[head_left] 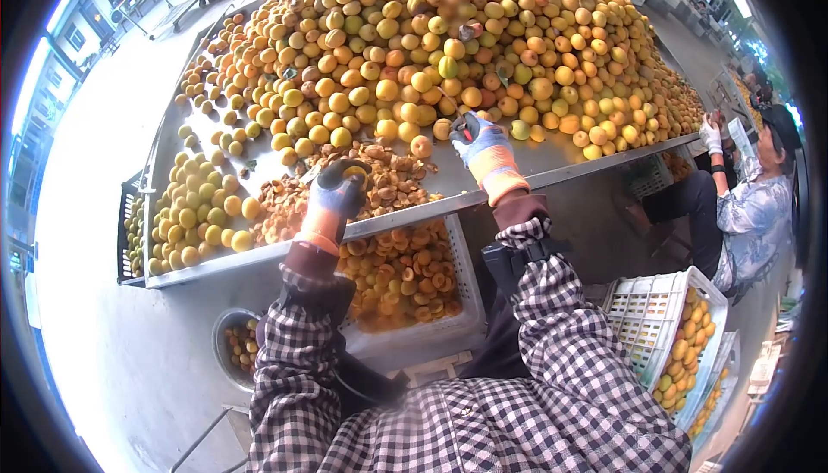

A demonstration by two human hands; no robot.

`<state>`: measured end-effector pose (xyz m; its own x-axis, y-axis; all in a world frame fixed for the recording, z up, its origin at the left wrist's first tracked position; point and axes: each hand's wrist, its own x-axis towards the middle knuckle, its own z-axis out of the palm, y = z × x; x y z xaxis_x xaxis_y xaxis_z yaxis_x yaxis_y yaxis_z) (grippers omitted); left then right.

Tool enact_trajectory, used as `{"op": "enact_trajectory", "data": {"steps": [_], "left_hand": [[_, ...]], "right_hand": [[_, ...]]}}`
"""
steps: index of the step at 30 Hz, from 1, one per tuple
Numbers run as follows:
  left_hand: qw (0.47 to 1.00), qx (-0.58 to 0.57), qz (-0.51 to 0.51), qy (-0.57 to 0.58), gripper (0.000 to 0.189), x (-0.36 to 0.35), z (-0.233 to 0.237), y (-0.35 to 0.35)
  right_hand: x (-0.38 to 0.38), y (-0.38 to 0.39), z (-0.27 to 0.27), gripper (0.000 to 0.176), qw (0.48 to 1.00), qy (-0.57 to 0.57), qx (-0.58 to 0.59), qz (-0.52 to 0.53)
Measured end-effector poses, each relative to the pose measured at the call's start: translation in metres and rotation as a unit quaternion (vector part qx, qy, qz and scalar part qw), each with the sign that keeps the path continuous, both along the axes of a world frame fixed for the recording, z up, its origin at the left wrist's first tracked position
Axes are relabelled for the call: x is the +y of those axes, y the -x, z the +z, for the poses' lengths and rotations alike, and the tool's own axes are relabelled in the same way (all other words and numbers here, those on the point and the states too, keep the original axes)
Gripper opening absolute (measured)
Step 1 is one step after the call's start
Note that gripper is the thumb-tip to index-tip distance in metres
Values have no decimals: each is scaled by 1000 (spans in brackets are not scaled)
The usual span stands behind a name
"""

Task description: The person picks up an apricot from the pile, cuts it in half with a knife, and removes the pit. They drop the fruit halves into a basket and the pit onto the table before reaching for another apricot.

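In an orange and blue-grey glove, my left hand (335, 197) is closed around an apricot (355, 173), mostly hidden by the dark fingertips. It hovers over a heap of brown apricot stones and scraps (384, 181) near the table's front edge. My right hand (487, 152), gloved the same way, grips a small knife (466, 134) with red on its handle; a thin blade seems to point away toward the fruit. Whole apricots (388, 90) are piled high just beyond both hands. Below the edge, a white crate (470, 279) holds halved apricots (401, 279).
The metal table (405, 225) has a raised front rim. Greener apricots (194, 206) lie at its left corner. A bucket (226, 357) with fruit stands lower left. Tilted crates (642, 318) of apricots are at my right. Another person (750, 206) sits at the right, wearing gloves.
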<state>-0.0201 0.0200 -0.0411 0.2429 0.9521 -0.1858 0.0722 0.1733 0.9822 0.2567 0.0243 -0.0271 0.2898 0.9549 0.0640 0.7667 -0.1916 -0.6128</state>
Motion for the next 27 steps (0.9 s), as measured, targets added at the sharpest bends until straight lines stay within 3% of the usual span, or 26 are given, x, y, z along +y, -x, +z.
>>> {"op": "enact_trajectory", "data": {"steps": [2, 4, 5, 6, 8, 10, 12, 14, 16, 18, 20, 21, 22, 23, 27], "left_hand": [[999, 37, 3, 1, 25, -9, 15, -5], [994, 55, -94, 30, 24, -19, 26, -8], [993, 7, -121, -3, 24, -25, 19, -9], [982, 22, -185, 17, 23, -28, 20, -11], [945, 92, -284, -130, 22, -37, 28, -18], [929, 73, -297, -210, 22, -42, 23, -22], [937, 54, -272, -214, 23, -41, 25, -21], [988, -24, -124, -86, 29, -37, 24, -16], [983, -1, -75, -167, 42, -27, 11, -10], [979, 13, -17, -203, 48, -25, 11, -10], [976, -43, -16, -214, 50, -21, 9, -12], [983, -3, -67, -173, 53, -17, 7, -5], [972, -74, -80, -207, 53, -11, -7, -3], [977, -178, -87, -77, 52, -21, 17, -2], [983, -167, -71, -30, 52, -22, 33, -3]], "right_hand": [[6, 6, -6, 39, 1000, 17, 3, -8], [5, 20, 3, 46, 997, 65, -36, 26], [5, 28, 14, 51, 994, 100, -35, 41], [18, 29, -12, 50, 994, 68, -71, 43], [18, 38, -9, 47, 987, 91, -107, 79], [19, 41, -9, 46, 986, 101, -105, 83], [21, 44, -9, 45, 984, 110, -104, 89], [23, 45, -3, 42, 988, 115, -75, 66], [13, 47, 7, 39, 993, 17, -5, 113], [-2, 54, 26, 35, 973, -7, 107, 203], [-20, 65, 36, 34, 925, -22, 219, 309], [-21, 68, 23, 35, 927, -39, 210, 309], [-19, 71, 8, 37, 929, -58, 202, 305], [-21, 73, 9, 38, 926, -74, 211, 306], [-36, 78, 29, 37, 944, -86, 184, 259]]}}
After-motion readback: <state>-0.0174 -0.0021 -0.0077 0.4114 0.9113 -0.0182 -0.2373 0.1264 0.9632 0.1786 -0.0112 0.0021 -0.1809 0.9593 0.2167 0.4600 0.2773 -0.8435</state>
